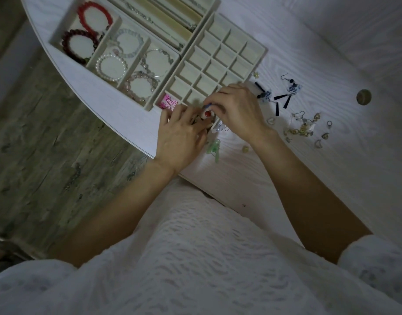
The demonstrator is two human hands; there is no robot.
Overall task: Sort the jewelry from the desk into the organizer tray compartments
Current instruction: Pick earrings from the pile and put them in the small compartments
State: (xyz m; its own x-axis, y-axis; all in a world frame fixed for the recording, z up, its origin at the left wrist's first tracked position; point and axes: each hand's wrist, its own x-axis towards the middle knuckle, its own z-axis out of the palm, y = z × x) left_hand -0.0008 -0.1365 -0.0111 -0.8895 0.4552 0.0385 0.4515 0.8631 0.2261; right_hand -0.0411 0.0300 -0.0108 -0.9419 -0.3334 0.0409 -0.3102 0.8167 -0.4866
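While both hands meet over the grid tray's (220, 62) near corner, the right hand (237, 110) and left hand (181, 135) pinch a small red-beaded piece (208, 113), apparently an earring. Loose jewelry (304, 128) lies on the desk (331, 71) nearby.

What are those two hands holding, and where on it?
A small red-and-white earring, pinched between the fingertips of the left hand and right hand over the grid tray. The exact grip point is hidden.
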